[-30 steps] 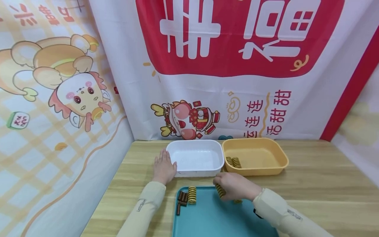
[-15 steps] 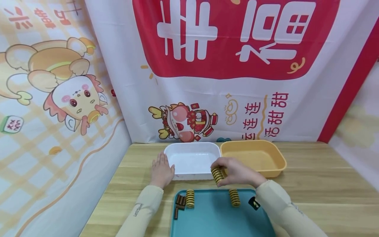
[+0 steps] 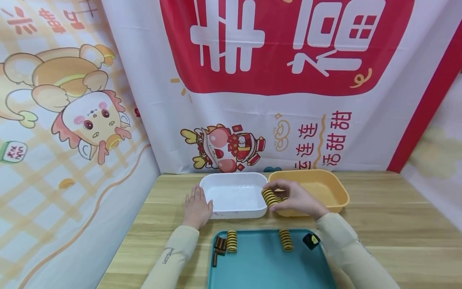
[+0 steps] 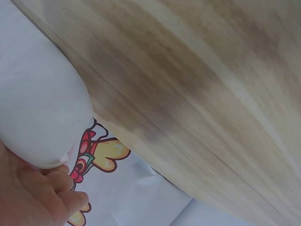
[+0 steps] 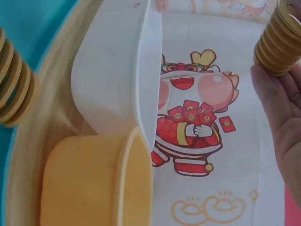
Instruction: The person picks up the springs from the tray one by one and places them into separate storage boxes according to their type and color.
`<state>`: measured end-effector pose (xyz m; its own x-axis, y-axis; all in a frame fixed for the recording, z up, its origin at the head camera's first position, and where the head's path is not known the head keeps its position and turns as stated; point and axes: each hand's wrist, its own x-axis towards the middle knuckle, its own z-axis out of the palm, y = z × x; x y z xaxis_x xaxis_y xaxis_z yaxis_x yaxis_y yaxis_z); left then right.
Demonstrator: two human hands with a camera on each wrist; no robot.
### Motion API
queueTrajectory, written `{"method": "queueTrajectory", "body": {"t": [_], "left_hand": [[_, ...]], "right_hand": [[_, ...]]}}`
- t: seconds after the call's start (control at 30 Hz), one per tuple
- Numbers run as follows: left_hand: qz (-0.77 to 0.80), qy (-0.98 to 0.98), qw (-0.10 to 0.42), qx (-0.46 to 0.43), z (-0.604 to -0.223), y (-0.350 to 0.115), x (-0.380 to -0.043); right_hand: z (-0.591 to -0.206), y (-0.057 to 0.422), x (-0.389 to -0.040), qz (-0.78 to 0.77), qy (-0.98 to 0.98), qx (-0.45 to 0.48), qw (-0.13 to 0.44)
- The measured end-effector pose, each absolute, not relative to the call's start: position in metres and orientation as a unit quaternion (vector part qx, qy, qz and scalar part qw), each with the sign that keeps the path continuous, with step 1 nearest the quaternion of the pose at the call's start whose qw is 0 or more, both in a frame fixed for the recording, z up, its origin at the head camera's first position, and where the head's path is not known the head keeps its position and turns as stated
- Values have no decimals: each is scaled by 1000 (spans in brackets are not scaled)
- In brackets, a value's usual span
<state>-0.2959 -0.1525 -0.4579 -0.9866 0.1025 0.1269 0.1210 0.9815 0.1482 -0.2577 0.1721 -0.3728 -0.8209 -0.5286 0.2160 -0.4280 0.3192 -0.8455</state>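
Observation:
My right hand (image 3: 298,199) pinches a gold coil (image 3: 268,198), shaped like a spring, between thumb and fingers. It hovers over the near left corner of the orange-yellow box (image 3: 333,184); more gold coil shows just behind the held one. In the right wrist view the held coil (image 5: 278,42) is tilted, with the fingertips around its lower end. My left hand (image 3: 197,208) rests against the left side of the white box (image 3: 234,214), fingers stretched along its wall. The left wrist view shows its fingers (image 4: 59,188) touching the box's outside.
On the teal tray (image 3: 260,265) lie two more gold coils, one at the left (image 3: 232,241) and one near the far edge (image 3: 286,240). Several dark brown coils (image 3: 219,245) sit in the far left corner. A small black item (image 3: 311,241) shows by the right sleeve. A printed cloth (image 3: 281,84) hangs behind.
My right hand has lifted the gold coil off the tray and carried it forward to the orange-yellow box. The left hand has stayed at the white box.

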Motion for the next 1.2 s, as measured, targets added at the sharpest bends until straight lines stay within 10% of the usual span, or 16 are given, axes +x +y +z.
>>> {"method": "queueTrajectory", "body": {"t": [1.2], "left_hand": [[-76, -994, 57, -56, -455, -151, -295]], "right_hand": [[-412, 228, -302, -883, 446, -141, -45]]}}
